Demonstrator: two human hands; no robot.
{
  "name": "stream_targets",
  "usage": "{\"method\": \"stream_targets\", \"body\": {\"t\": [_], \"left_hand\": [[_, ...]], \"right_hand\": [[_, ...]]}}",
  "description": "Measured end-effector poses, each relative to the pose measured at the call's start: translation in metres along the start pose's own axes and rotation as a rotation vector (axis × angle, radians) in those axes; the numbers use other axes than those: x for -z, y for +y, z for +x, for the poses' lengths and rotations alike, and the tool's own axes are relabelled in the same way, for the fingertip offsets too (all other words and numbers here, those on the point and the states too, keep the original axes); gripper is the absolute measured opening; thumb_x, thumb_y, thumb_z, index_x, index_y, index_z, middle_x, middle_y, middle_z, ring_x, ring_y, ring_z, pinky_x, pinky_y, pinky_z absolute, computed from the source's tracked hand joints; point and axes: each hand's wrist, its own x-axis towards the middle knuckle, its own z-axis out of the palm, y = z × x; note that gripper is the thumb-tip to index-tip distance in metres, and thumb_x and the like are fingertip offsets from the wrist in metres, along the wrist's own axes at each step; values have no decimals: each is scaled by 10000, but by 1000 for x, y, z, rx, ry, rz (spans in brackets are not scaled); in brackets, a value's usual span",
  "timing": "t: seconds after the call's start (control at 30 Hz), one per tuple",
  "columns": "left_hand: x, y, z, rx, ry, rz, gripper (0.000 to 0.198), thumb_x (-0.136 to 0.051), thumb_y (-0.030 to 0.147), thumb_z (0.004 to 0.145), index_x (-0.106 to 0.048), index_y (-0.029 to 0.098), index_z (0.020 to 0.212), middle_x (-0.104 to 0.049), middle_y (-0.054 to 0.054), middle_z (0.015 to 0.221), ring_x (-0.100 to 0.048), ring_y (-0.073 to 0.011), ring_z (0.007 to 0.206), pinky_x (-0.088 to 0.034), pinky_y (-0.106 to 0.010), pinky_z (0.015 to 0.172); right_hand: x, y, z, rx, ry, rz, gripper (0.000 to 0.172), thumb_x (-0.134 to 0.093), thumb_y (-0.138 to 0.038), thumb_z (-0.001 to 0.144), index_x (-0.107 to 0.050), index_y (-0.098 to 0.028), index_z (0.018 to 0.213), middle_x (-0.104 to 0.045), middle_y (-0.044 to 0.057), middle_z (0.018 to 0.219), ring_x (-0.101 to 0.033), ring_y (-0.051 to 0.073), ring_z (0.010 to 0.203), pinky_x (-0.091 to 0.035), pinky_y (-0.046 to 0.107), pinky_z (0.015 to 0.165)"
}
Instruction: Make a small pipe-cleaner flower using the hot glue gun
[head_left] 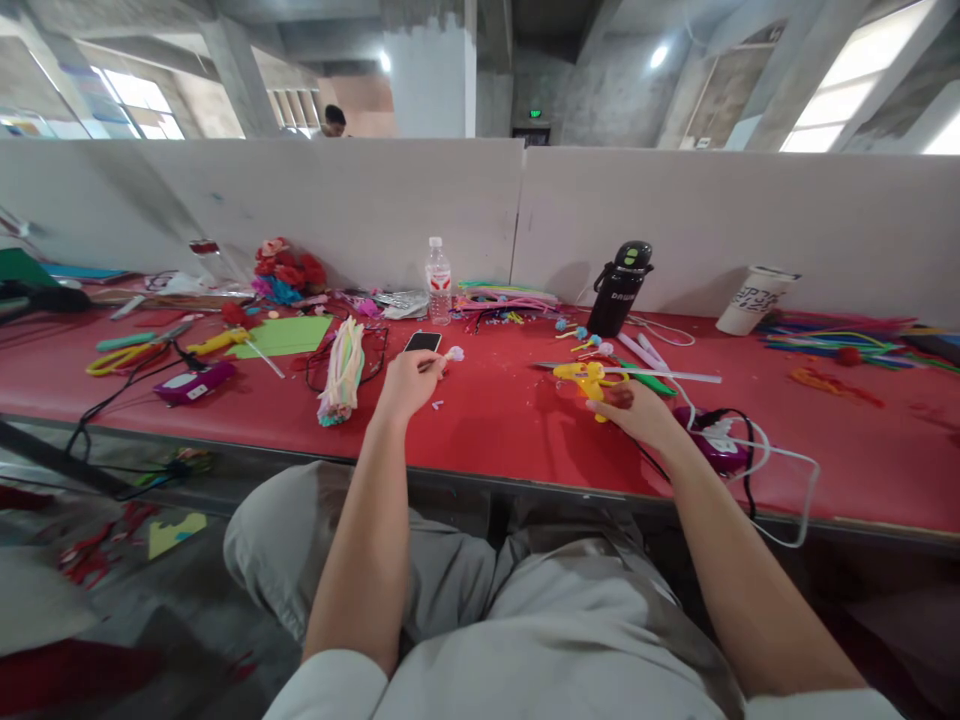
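Note:
My left hand (pixel 411 385) is closed in a pinch on a small pale purple flower (pixel 455 354), held just above the red table. The fingers of my right hand (pixel 639 412) wrap round the handle of a yellow glue gun (pixel 583 374). A long translucent glue stick (pixel 686 377) juts from the gun's back to the right. Beside my left wrist lies a bundle of pale pipe cleaners (pixel 345 370). Beyond that hand is a phone (pixel 422 342). Small blue and yellow flower pieces (pixel 576 333) lie past the glue gun, close to a black flask (pixel 621 290).
A purple power strip (pixel 720 445) with white and black cables sits right of my right hand. Further off stand a water bottle (pixel 438 283) and a white cup (pixel 754 300). Another glue gun (pixel 217 342), green paper (pixel 289 336) and yellow scissors (pixel 124 360) lie left. A partition (pixel 360 200) borders the back.

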Motion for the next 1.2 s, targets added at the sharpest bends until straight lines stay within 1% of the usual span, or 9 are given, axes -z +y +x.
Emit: {"method": "stream_targets", "body": {"t": [0.1,0.2,0.27,0.33,0.5,0.63,0.87,1.1,1.2], "left_hand": [[11,-9,4,52,44,37,283,-591,413,799,-747,179,836,-714,-40,715,-631,-185,676,-407,-244,598],[17,-14,6,85,61,25,305,-585,438,796,-747,186,854,-706,-34,687,-616,-182,644,-397,-248,575],[20,-14,5,100,52,31,318,-582,455,796,-748,190,855,-707,-32,690,-607,-177,623,-388,-249,559],[22,-13,3,115,46,44,325,-581,469,795,-749,198,859,-707,-30,694,-600,-174,607,-380,-252,546],[28,-10,1,95,47,48,290,-575,443,798,-745,209,824,-709,-35,708,-615,-186,641,-401,-256,565],[29,-8,0,104,52,54,281,-572,426,800,-745,206,824,-717,-43,721,-618,-190,646,-422,-268,600],[25,-6,-1,143,27,23,281,-576,425,797,-743,203,839,-711,-34,694,-618,-178,628,-400,-251,565],[25,-5,-1,123,42,22,264,-580,398,796,-744,192,817,-705,-38,674,-615,-182,627,-408,-259,578],[24,-6,0,114,42,27,266,-578,398,798,-741,190,817,-707,-41,681,-615,-182,627,-409,-258,580]], "right_hand": [[11,-18,-25,51,47,30,422,-701,-569,723,-581,-173,804,-624,42,738,-570,171,648,-461,304,612],[5,-62,-43,237,-318,186,323,-613,-499,837,-606,-182,780,-627,22,717,-566,149,640,-450,270,609],[-14,-97,-45,367,-581,215,221,-599,-402,869,-651,-188,854,-674,28,817,-608,152,741,-463,260,671],[-44,-128,-39,457,-680,213,134,-590,-297,876,-670,-192,898,-693,28,888,-615,144,784,-459,253,706],[-133,-168,-9,517,-566,101,105,-593,-128,840,-678,-165,890,-690,50,888,-595,140,768,-437,258,721],[-175,-175,3,508,-578,62,35,-643,-160,833,-678,-165,838,-664,40,827,-585,135,747,-422,244,699],[-195,-170,4,505,-522,2,65,-610,-161,861,-635,-145,802,-608,51,833,-538,140,762,-403,253,726],[-193,-171,-1,585,-433,100,87,-578,-83,820,-611,-145,872,-600,64,876,-537,158,792,-420,273,757],[-194,-172,-4,611,-463,122,8,-631,-161,818,-629,-167,814,-582,37,838,-530,141,744,-419,260,713]]}}
